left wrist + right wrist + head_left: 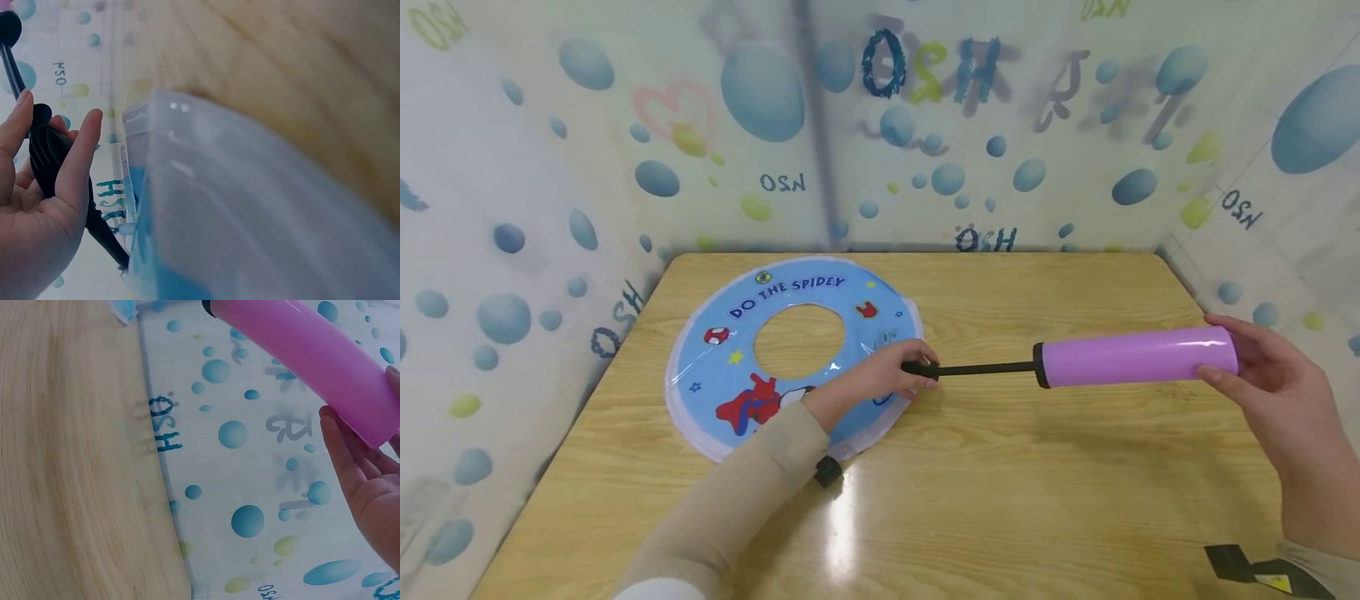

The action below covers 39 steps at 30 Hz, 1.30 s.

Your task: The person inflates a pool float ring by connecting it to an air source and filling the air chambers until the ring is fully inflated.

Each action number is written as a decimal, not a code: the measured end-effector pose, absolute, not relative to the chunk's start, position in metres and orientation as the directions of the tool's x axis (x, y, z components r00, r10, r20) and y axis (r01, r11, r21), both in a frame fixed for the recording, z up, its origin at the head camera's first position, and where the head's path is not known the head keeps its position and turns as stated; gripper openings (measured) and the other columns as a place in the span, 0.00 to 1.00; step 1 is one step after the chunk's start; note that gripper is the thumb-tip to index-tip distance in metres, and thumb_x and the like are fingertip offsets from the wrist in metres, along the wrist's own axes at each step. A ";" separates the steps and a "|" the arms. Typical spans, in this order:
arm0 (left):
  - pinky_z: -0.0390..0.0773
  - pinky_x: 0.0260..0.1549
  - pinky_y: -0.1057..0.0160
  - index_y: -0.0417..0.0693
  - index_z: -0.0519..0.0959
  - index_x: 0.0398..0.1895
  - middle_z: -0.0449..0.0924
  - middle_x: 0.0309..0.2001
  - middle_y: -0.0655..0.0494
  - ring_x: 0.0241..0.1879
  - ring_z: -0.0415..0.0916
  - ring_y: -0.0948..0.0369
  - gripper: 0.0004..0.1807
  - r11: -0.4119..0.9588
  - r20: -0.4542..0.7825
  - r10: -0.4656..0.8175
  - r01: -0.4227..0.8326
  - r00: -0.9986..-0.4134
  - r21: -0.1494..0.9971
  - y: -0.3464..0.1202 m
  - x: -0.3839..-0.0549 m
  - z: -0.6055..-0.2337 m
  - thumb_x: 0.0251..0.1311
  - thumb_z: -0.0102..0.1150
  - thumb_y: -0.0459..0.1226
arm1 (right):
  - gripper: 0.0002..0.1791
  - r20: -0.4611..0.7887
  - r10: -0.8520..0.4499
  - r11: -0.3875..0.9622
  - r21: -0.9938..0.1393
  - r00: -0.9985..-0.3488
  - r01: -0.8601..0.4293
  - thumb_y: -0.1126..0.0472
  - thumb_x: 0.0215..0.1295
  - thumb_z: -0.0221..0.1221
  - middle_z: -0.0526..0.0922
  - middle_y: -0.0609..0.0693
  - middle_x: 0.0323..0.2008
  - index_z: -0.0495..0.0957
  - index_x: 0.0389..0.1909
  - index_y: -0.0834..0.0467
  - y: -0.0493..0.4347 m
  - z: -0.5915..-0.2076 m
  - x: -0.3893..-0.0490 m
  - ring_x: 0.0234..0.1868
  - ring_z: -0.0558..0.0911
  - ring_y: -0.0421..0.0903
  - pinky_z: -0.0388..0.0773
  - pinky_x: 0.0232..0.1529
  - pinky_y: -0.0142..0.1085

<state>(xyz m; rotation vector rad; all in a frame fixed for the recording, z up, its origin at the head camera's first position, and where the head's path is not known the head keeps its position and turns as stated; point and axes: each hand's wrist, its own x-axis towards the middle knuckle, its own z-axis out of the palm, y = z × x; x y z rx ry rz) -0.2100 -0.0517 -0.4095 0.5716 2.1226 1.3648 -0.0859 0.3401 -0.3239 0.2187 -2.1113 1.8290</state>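
Observation:
A hand pump with a pink-purple barrel [1135, 357] is held level over the table, its black rod [985, 368] drawn well out of the barrel. My left hand [880, 371] grips the black handle [53, 156] at the rod's end, above the right edge of a flat swim ring. Fingers and thumb of my right hand [1288, 392] hold the far right end of the barrel. The blue swim ring [700, 400], with a clear rim and cartoon prints, lies on the left of the table; my left forearm hides part of it.
The wooden table [1037, 500] stands against walls hung with bubble-printed sheeting [947, 179]. A small black block [828, 472] shows under the left sleeve by the ring's near edge. Black straps [1232, 562] sit at the right wrist.

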 end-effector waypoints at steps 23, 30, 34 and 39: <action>0.79 0.31 0.62 0.43 0.72 0.46 0.76 0.43 0.53 0.38 0.78 0.56 0.17 0.351 -0.200 0.666 0.065 -0.718 0.934 -0.034 -0.204 -0.405 0.52 0.62 0.32 | 0.24 0.156 -0.163 0.440 -0.872 -0.974 -0.213 0.67 0.55 0.61 0.72 0.52 0.46 0.66 0.53 0.58 0.285 -0.344 -0.101 0.40 0.79 0.41 0.79 0.33 0.34; 0.78 0.32 0.65 0.43 0.72 0.46 0.77 0.40 0.54 0.34 0.77 0.60 0.18 0.383 -0.174 0.666 0.133 -0.726 0.914 -0.034 -0.200 -0.403 0.50 0.63 0.31 | 0.24 0.157 -0.183 0.385 -0.897 -0.971 -0.218 0.68 0.55 0.60 0.72 0.50 0.45 0.65 0.53 0.60 0.268 -0.349 -0.104 0.41 0.78 0.40 0.78 0.35 0.32; 0.78 0.33 0.62 0.42 0.72 0.44 0.77 0.40 0.52 0.37 0.77 0.54 0.15 0.346 -0.169 0.652 0.091 -0.739 0.934 -0.034 -0.197 -0.400 0.52 0.60 0.29 | 0.24 0.194 -0.171 0.319 -0.917 -0.966 -0.240 0.71 0.55 0.59 0.71 0.53 0.45 0.64 0.53 0.63 0.262 -0.349 -0.103 0.41 0.78 0.40 0.78 0.35 0.32; 0.79 0.31 0.63 0.42 0.74 0.41 0.75 0.39 0.50 0.40 0.77 0.49 0.11 0.314 -0.144 0.629 0.081 -0.764 0.946 -0.036 -0.196 -0.403 0.54 0.58 0.29 | 0.25 0.281 -0.157 0.115 -0.947 -0.947 -0.300 0.77 0.54 0.56 0.72 0.55 0.47 0.62 0.54 0.69 0.259 -0.350 -0.100 0.42 0.78 0.41 0.78 0.35 0.31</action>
